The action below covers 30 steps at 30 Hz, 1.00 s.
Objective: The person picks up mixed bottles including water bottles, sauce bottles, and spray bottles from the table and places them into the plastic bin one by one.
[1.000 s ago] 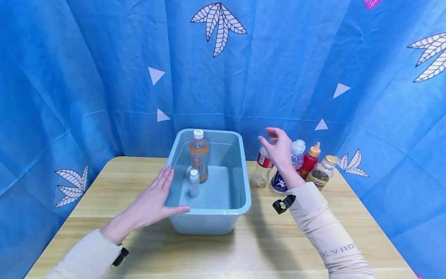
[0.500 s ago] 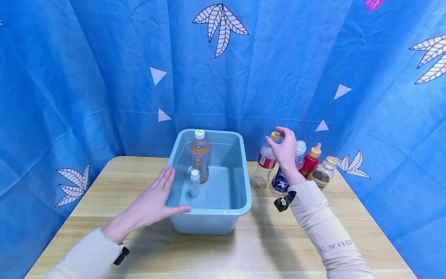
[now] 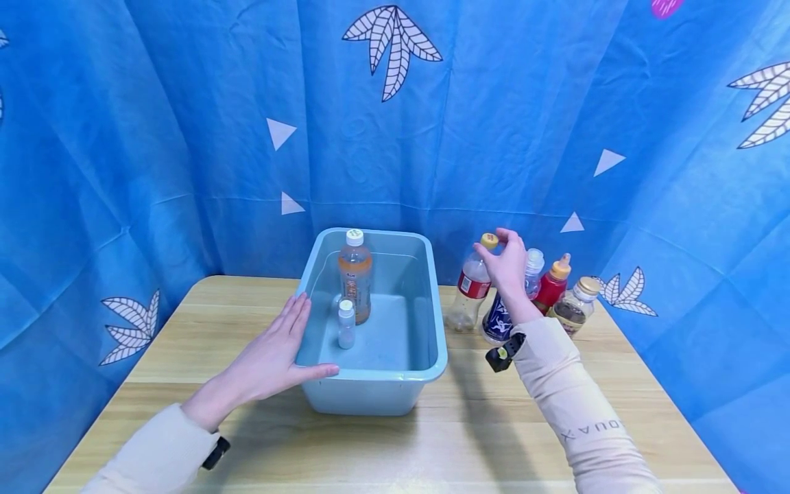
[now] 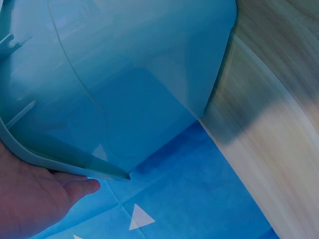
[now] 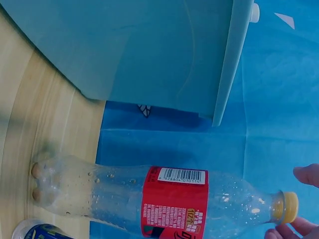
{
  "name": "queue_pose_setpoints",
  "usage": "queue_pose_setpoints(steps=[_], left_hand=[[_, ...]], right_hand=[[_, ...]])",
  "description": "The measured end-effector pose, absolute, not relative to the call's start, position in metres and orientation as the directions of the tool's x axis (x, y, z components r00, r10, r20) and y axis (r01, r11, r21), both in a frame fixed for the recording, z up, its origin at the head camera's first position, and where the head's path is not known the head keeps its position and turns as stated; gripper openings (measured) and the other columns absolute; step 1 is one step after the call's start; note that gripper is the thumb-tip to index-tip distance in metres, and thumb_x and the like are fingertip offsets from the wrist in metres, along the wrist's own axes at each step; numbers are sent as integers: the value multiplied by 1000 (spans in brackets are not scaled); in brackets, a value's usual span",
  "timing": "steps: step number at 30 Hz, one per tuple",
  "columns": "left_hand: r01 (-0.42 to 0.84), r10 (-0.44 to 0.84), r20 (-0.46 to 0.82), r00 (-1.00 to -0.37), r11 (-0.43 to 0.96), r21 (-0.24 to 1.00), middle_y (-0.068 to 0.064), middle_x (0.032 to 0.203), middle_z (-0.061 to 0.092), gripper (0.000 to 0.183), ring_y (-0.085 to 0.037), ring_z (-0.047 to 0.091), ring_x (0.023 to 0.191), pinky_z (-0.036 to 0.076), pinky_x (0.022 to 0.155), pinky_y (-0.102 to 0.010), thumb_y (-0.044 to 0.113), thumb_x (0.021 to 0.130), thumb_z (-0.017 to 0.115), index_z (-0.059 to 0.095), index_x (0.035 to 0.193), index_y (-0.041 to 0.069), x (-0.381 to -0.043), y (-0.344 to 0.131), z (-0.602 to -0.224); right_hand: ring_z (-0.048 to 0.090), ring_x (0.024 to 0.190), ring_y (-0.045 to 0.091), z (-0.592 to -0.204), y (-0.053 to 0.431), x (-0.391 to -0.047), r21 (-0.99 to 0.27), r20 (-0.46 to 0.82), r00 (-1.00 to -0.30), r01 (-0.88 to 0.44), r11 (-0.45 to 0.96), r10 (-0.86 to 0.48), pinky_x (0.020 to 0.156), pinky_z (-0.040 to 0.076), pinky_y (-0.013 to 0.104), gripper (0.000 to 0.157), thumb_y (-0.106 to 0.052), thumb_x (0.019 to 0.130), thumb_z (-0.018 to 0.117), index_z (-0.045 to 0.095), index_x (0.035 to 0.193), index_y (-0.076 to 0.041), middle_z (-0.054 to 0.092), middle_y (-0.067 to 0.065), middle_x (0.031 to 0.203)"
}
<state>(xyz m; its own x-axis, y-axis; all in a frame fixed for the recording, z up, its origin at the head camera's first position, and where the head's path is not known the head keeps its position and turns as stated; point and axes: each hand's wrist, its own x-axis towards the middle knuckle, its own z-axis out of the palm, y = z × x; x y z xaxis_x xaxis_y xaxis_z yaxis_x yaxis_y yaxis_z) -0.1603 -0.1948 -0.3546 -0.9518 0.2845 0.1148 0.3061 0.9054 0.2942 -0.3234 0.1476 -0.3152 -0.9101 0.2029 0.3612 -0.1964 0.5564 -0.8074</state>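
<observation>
Zero grips: left hand [image 3: 268,360] straight-fingered on tub [image 3: 364,398]'s left rim, likely steadying it; right hand [image 3: 509,266] loosely curved around yellow cap [image 5: 289,206]; bottle [image 3: 472,287] stands right of tub, presumably for easy reach.

A pale blue plastic tub [image 3: 391,329], rectangular with rounded corners and a wide rim [image 3: 382,375], sits open side up on the wooden table [image 3: 204,336], its long sides running from 12 to 6 o'clock. The left hand [image 3: 280,351] rests on its rim between 7 and 9 o'clock. Just beside the tub, at about its 3 o'clock, a clear plastic bottle [image 3: 472,287] stands upright, with a red label [image 5: 175,201], a yellow cap [image 5: 290,207] in place and droplets on its wall. The right hand [image 3: 507,264] curves about the cap, thumb apart from it; whether the fingers touch is unclear.
</observation>
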Motion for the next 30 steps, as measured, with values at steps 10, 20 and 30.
queue_pose_setpoints(steps=[10, 20, 30], left_hand=[[312, 287, 126, -950, 907, 283, -19, 146, 6, 114, -32, 4, 133, 19, 102, -48, 78, 67, 42, 12, 139, -5, -160, -195, -355], [318, 292, 131, -948, 905, 283, -19, 146, 7, 113, -33, 6, 133, 20, 102, -48, 78, 67, 42, 13, 139, -5, -159, -194, -354], [310, 285, 125, -950, 906, 290, -18, 146, 7, 115, -33, 6, 133, 21, 102, -48, 79, 66, 41, 14, 139, -5, -160, -194, -355]], right_hand=[[47, 109, 31, -315, 147, -325, -824, 321, -926, -168, 542, 200, 91, 39, 37, 52, -23, 83, 62, 42, 123, 3, 49, 20, 118], [49, 107, 29, -320, 150, -330, -831, 266, -944, -122, 543, 196, 90, 41, 39, 42, -19, 86, 59, 45, 120, 1, 51, 18, 117], [52, 104, 31, -323, 152, -331, -821, 313, -930, -162, 547, 193, 89, 42, 39, 39, -17, 86, 58, 47, 118, 3, 53, 21, 113]])
